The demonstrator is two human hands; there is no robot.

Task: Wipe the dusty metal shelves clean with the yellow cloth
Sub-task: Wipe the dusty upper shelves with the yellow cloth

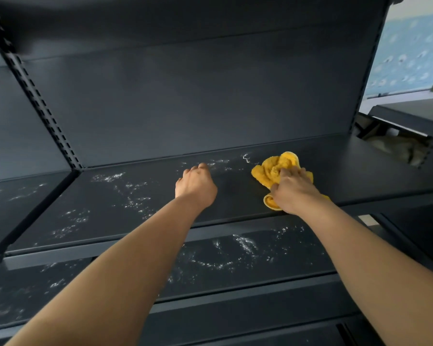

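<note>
here fingers (286, 173) of the right hand (294, 193) clutch the yellow cloth (273, 169), left hand (195, 184) curled empty.

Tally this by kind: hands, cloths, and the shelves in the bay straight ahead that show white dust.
Hands: 2 (left hand, right hand)
Cloths: 1 (yellow cloth)
Dusty shelves: 2 (upper shelf, lower shelf)
Total: 5
</note>
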